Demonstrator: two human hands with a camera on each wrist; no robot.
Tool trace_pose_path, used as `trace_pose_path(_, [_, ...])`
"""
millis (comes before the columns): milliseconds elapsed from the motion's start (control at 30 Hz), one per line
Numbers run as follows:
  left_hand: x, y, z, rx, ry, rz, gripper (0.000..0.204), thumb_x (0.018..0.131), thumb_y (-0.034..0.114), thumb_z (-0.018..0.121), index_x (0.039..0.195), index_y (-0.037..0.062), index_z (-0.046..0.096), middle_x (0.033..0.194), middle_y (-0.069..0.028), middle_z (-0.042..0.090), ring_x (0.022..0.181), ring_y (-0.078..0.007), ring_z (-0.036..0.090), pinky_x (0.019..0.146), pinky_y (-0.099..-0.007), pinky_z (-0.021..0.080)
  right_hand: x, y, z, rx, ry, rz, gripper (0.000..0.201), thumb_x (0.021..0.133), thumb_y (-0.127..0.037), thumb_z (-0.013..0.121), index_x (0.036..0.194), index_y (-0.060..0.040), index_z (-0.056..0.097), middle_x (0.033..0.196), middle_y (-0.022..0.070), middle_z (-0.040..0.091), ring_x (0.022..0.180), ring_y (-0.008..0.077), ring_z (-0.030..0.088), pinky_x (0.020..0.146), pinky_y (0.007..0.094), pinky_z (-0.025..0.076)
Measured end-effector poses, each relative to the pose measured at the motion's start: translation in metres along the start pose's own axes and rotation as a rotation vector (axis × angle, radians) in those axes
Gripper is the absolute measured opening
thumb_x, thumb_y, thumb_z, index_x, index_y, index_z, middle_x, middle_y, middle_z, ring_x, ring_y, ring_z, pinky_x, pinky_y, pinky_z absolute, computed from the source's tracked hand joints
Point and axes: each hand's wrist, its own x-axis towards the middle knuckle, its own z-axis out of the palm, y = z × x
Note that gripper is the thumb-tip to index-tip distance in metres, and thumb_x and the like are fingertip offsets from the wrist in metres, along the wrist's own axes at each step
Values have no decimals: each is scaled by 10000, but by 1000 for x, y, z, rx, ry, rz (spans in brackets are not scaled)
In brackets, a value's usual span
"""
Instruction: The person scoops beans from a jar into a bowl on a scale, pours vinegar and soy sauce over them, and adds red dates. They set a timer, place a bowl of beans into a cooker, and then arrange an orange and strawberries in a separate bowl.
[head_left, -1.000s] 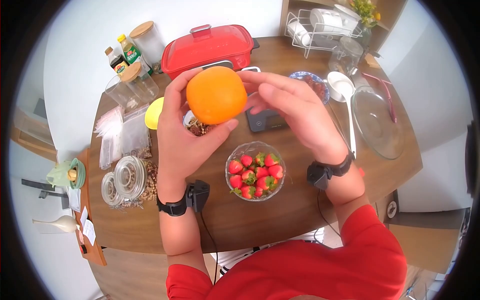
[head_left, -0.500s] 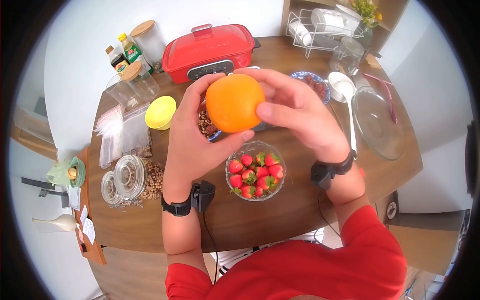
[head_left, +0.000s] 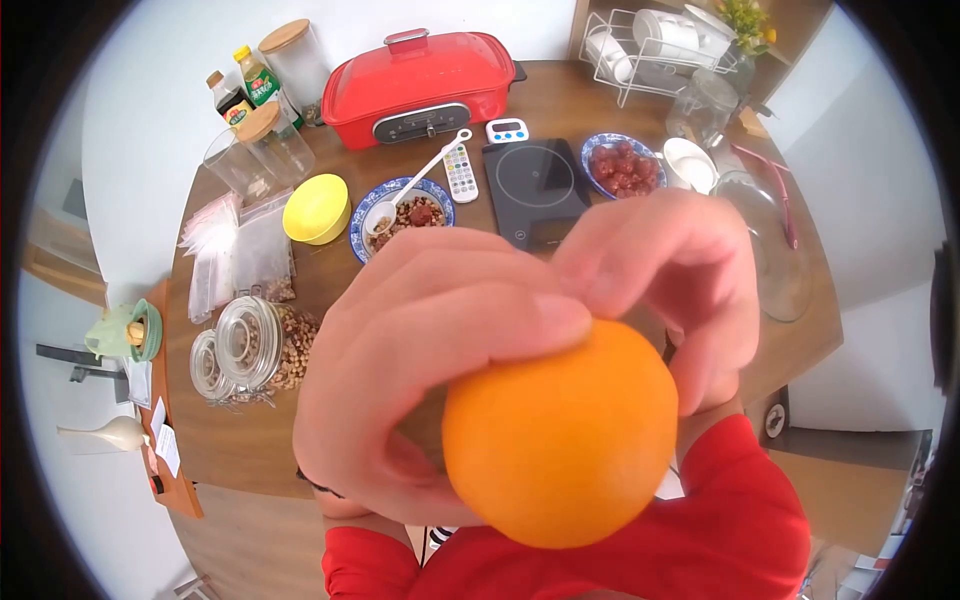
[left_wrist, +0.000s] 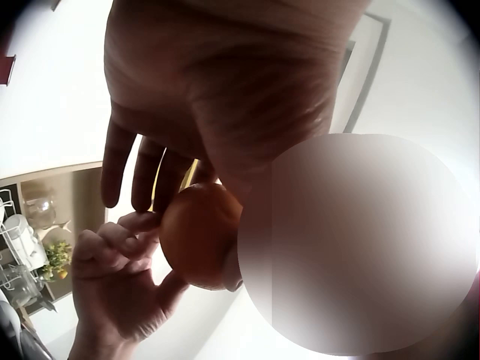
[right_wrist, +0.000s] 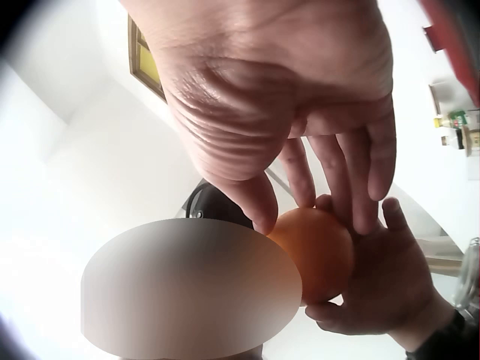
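Raised close to the head camera is a smooth round orange (head_left: 560, 435), held between both hands. My left hand (head_left: 400, 350) curls around its left side, with the thumb low and the fingertips along the top. At the upper right, the bent fingers of my right hand (head_left: 680, 280) grip the fruit. From below, the left wrist view shows the orange (left_wrist: 199, 236) between the two hands. In the right wrist view, the thumb and fingertips of my right hand (right_wrist: 277, 105) meet the orange (right_wrist: 315, 251).
A blue-rimmed plate (head_left: 447, 187) holds nuts and a white spoon. Behind stands a red electric cooker (head_left: 420, 85); a black hot plate (head_left: 535, 180) and a dish of red fruit (head_left: 625, 165) lie to the right. Glass jars (head_left: 250, 340) and a yellow bowl (head_left: 317, 208) are left.
Both hands have brought the orange up toward the head camera, so it looks larger and sits lower in the view. The right fingers have bent more, and the strawberry bowl is now hidden.
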Motion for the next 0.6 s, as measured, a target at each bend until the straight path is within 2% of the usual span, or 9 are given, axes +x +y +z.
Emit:
trace_pose_path(200, [-6, 0, 7, 22, 39, 28, 398, 908, 270, 773, 1185, 70, 568, 993, -184, 712, 889, -291, 649, 785, -373, 526, 5, 4, -4, -9, -125, -120, 602, 807, -258, 906, 1208, 70, 599, 1188, 284, 641, 1041, 328, 688, 839, 382, 586])
trace_pose_path(300, [-7, 0, 9, -4, 51, 17, 390, 918, 265, 770, 1195, 81, 566, 996, -183, 709, 894, -286, 643, 790, -362, 529, 5, 4, -6, 4, -166, -119, 602, 823, -241, 894, 1232, 73, 583, 1209, 301, 624, 1042, 328, 686, 849, 382, 583])
trace_pose_path(600, [-7, 3, 10, -8, 57, -35, 334, 946, 242, 734, 1192, 94, 564, 998, -180, 702, 907, -279, 628, 819, -364, 529, 3, 2, -4, -14, -129, -87, 597, 824, -237, 894, 1226, 73, 580, 1209, 289, 623, 1042, 327, 685, 845, 378, 581])
